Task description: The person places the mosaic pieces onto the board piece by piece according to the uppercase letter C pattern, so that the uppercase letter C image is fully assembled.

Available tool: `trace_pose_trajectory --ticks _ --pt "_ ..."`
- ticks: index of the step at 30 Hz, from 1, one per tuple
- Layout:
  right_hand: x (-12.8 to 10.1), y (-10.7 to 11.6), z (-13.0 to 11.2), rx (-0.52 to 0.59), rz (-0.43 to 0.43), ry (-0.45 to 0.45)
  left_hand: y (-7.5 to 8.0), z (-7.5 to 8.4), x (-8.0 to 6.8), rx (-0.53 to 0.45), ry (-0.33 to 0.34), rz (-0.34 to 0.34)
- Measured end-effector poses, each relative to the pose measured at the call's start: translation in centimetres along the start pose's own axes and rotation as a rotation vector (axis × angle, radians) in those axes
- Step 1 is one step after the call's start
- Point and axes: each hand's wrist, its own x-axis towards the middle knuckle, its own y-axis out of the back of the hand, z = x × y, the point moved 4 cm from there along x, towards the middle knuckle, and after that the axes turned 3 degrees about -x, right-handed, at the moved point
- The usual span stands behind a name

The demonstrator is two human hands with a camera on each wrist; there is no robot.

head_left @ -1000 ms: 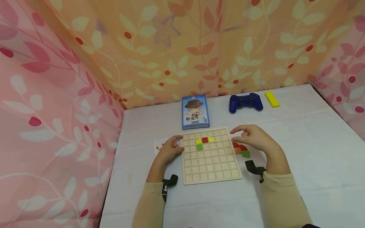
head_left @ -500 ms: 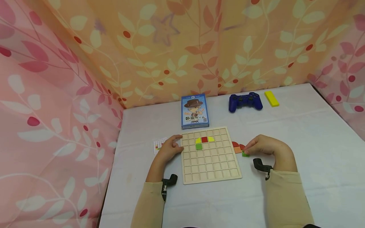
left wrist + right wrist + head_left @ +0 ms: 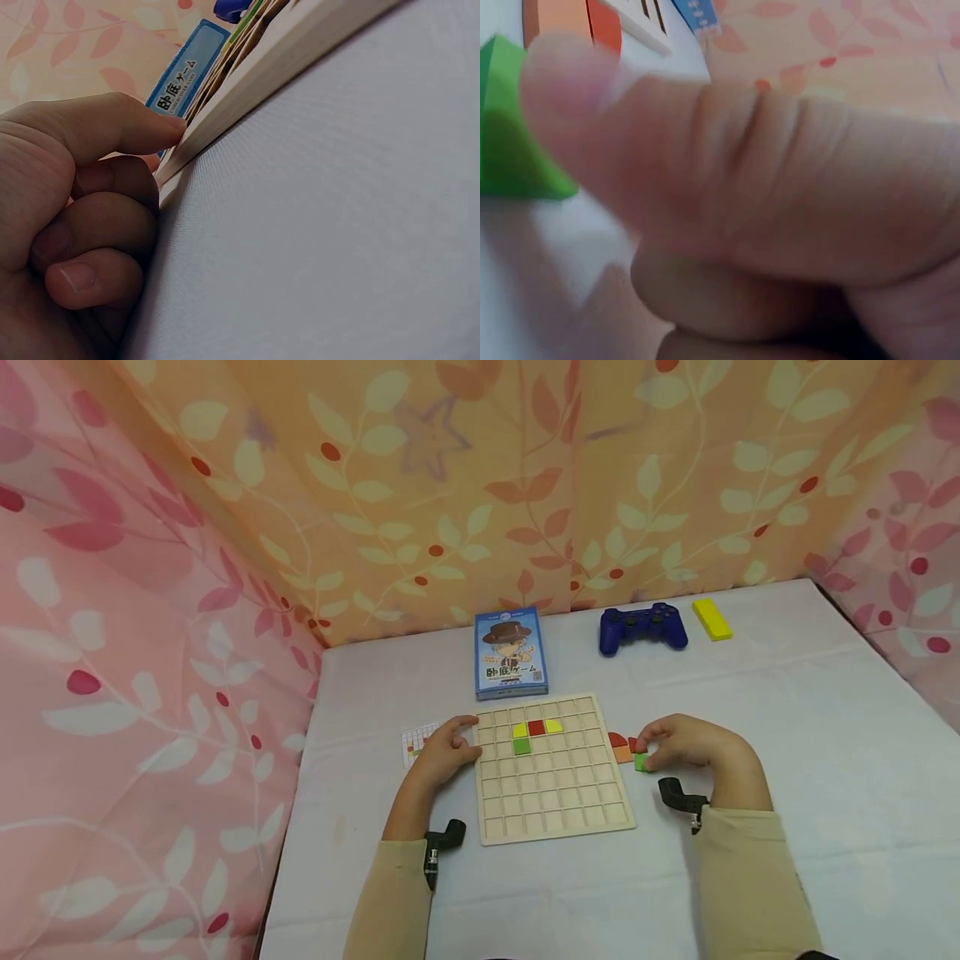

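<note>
From the head view, your left hand [image 3: 442, 752] rests with curled fingers against the left edge of the wooden grid board [image 3: 555, 768], steadying it on the bench [image 3: 787, 735]. Your right hand [image 3: 686, 743] sits just off the board's right edge, fingers and thumb pinching the green tile [image 3: 641, 762], which lies on the bench beside the red and orange pieces [image 3: 622, 745]. On the board, near its far edge, lie a yellow, a red and another yellow tile in a row, with a green one below the first. Most of the grid is bare, and the bench to your right and near you is open cloth. The blue card box [image 3: 512, 653] stands just beyond the board; the blue game controller [image 3: 643, 628] and yellow block [image 3: 711, 618] lie further back, well apart from your hands. A small pattern card [image 3: 417, 743] is partly hidden behind your left hand. In the left wrist view, the fingers [image 3: 97, 225] curl against the board's edge [image 3: 285, 56], with the rest of the board cut off. In the right wrist view, the blurred thumb [image 3: 667, 165] fills the picture, pressing the green tile [image 3: 510, 135]; the fingers beneath are hard to make out.
</note>
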Motion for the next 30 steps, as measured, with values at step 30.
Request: trace_pose_trajectory --ticks 30 --pt "-2.9 -2.7 1.4 -0.269 0.419 -0.041 -0.1 0.2 -0.4 0.010 -0.002 0.002"
